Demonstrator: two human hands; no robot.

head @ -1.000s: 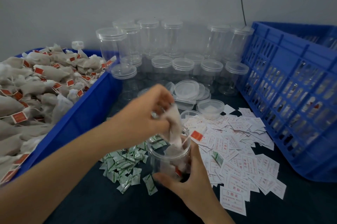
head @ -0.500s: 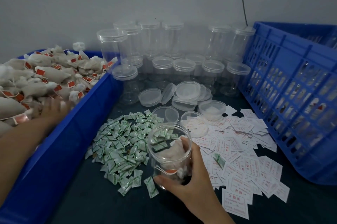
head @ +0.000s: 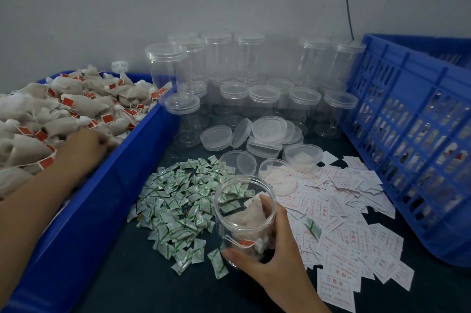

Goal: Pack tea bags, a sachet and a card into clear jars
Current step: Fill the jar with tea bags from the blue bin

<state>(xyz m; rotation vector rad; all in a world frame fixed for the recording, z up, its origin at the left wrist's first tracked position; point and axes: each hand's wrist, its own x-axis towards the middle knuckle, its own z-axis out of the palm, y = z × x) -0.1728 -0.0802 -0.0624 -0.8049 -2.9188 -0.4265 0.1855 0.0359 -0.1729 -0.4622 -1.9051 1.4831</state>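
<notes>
An open clear jar stands on the dark table with a few tea bags and a red tag inside. My right hand grips it from the near right side, thumb across the base. My left hand lies in the heap of beige tea bags that fills the blue bin at the left. Its fingertips are blurred and buried among the bags, so its hold is unclear. A pile of green-and-white sachets lies just left of the jar. White cards with red print are spread to its right.
Several lidded empty jars stand at the back against the wall. Loose lids and shallow tubs lie in front of them. A blue slatted crate blocks the right side. A cable hangs down the wall behind it.
My left hand dropped a tea bag into the jar, then swung left into the bin and now sits a little deeper in the heap. My right hand has kept hold of the jar.
</notes>
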